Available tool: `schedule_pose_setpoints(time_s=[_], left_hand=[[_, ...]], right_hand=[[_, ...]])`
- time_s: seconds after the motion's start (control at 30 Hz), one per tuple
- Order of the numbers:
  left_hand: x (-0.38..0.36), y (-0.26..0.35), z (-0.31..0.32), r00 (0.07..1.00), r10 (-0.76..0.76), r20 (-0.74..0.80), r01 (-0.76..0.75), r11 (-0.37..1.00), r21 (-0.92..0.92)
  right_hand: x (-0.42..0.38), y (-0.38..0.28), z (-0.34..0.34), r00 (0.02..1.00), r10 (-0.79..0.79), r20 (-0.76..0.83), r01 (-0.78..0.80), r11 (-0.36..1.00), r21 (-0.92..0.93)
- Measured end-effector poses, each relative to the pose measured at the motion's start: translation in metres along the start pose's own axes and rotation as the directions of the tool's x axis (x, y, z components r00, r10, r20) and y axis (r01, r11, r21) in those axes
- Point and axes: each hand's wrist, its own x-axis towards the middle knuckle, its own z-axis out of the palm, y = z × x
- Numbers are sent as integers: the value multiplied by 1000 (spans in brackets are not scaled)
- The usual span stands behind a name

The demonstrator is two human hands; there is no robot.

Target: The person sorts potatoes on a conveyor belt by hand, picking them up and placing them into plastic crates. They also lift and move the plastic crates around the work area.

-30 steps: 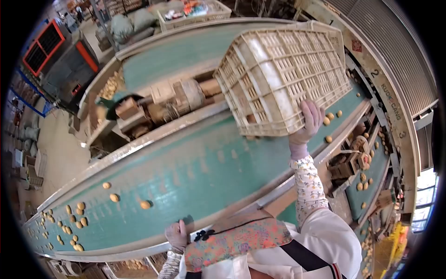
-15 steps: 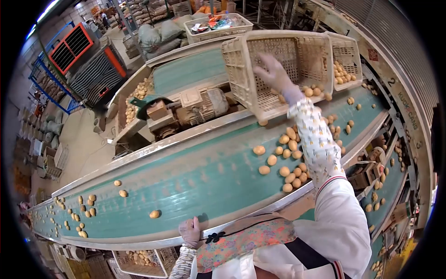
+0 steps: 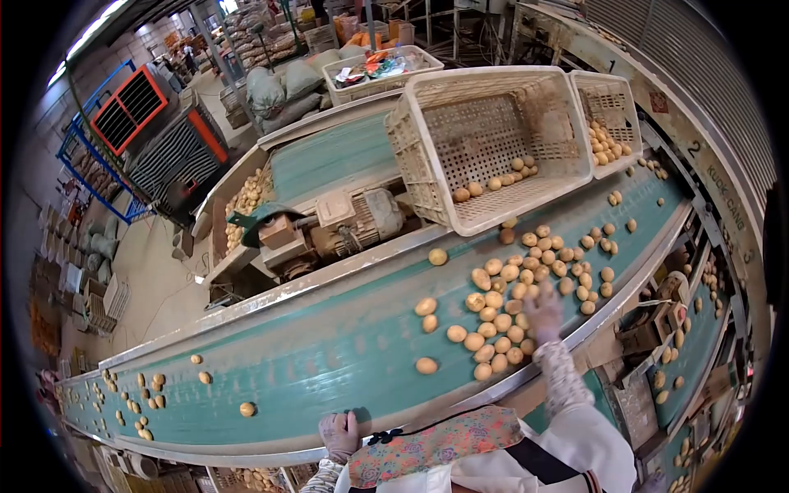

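Note:
My left hand (image 3: 339,434), gloved, rests with its fingers on the near metal rim of the green conveyor belt (image 3: 329,353). My right hand (image 3: 543,312), also gloved and blurred, hovers open over a cluster of potatoes (image 3: 514,304) on the belt and holds nothing. A beige plastic crate (image 3: 485,140) lies tipped at the belt's far edge with a few potatoes left inside. A second crate (image 3: 610,115) with potatoes sits to its right.
Scattered potatoes (image 3: 136,394) lie at the belt's left end. A motor unit (image 3: 329,226) stands behind the belt, next to a trough of potatoes (image 3: 246,193). Sacks (image 3: 279,86) and a crate of oddments (image 3: 374,66) stand further back. A lower belt (image 3: 682,345) runs at right.
My right hand let go of the crate and drew back toward me over the belt. The crate went from tilted high to lying open, and its potatoes spilled onto the belt.

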Motion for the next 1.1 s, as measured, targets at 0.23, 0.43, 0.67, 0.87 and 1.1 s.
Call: schedule_pose_setpoints(time_s=[0.23,0.43,0.67,0.87,1.1], left_hand=[[5,12,-1,999,40,9,-40,999,3],[6,20,-11,998,39,-54,-38,999,12],[34,57,-14,991,22,-129,-41,988,-146],[120,148,23,918,396,18,-363,858,-363],[154,126,62,786,474,398,-516,857,-2]], right_hand=[[-21,-100,-14,882,-406,240,305,879,366],[41,-178,-15,830,-293,474,355,934,-45],[-151,-241,-6,394,-857,332,857,473,203],[-189,-189,-13,61,-928,367,897,212,388],[-111,-94,-23,396,-904,162,883,423,202]])
